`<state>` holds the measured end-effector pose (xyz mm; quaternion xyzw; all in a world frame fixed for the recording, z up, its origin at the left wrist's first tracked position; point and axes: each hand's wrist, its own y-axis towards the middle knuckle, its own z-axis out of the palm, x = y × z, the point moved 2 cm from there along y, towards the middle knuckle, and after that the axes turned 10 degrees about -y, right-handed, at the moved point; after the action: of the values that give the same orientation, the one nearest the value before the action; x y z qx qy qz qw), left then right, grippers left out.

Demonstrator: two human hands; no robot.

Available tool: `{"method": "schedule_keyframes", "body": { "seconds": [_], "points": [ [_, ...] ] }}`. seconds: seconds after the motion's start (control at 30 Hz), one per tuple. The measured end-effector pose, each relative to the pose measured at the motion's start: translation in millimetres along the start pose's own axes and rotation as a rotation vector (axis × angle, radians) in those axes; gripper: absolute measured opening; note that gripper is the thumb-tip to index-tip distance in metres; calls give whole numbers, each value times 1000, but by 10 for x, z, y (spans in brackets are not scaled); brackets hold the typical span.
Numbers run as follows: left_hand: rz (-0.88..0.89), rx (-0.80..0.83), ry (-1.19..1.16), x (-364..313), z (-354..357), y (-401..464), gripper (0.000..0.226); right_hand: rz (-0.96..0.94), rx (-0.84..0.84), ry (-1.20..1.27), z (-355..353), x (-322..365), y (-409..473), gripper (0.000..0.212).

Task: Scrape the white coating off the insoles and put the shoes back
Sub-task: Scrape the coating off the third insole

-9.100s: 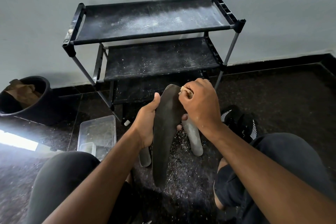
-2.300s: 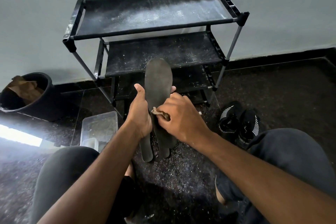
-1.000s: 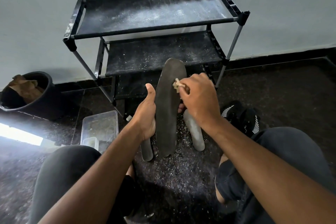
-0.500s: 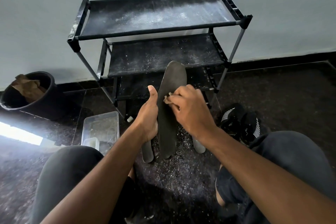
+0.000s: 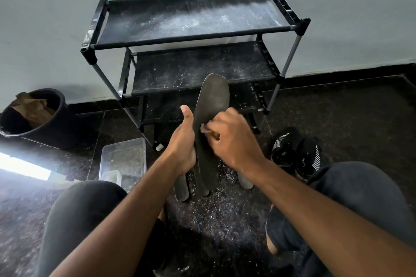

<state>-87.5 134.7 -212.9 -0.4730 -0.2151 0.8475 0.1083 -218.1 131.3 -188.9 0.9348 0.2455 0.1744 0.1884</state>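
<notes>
A dark grey insole stands upright in front of me, toe end up. My left hand grips its left edge at mid-length, thumb pointing up. My right hand pinches a small tan scraper and presses it against the insole's middle. Two more insoles lie on the floor beneath, one at the left and one at the right, both partly hidden by my hands. A pair of black shoes with white stripes sits on the floor to the right.
A black three-tier shoe rack, dusted white, stands against the wall. A clear plastic box sits on the floor at left, a black bucket with brown paper farther left. White scrapings litter the dark floor between my knees.
My right hand has slid the scraper down the insole from near the toe to its middle. The left hand keeps its grip; the view has shifted slightly.
</notes>
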Motion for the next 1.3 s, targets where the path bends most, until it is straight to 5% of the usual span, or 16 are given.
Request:
{"method": "schedule_keyframes", "body": {
  "seconds": [0.3, 0.67, 0.8, 1.0, 1.2, 1.3],
  "points": [
    [-31, 22, 25, -11, 73, -79, 81, 173, -115, 139, -123, -207, 109, 17],
    [-15, 19, 123, -78, 47, -113, 88, 82, 49, 65, -163, -204, 148, 37],
    [-41, 74, 98, -68, 48, -96, 92, 190, -70, 148, -229, -355, 197, 20],
    [-2, 14, 174, -74, 48, -110, 77, 11, 49, 150, -72, -81, 62, 22],
    [-44, 34, 145, -69, 26, -98, 94, 288, -53, 251, -212, -371, 219, 16],
    [-21, -14, 172, -79, 36, -107, 87, 149, 56, 249, -69, -187, 95, 15]
  ]
}}
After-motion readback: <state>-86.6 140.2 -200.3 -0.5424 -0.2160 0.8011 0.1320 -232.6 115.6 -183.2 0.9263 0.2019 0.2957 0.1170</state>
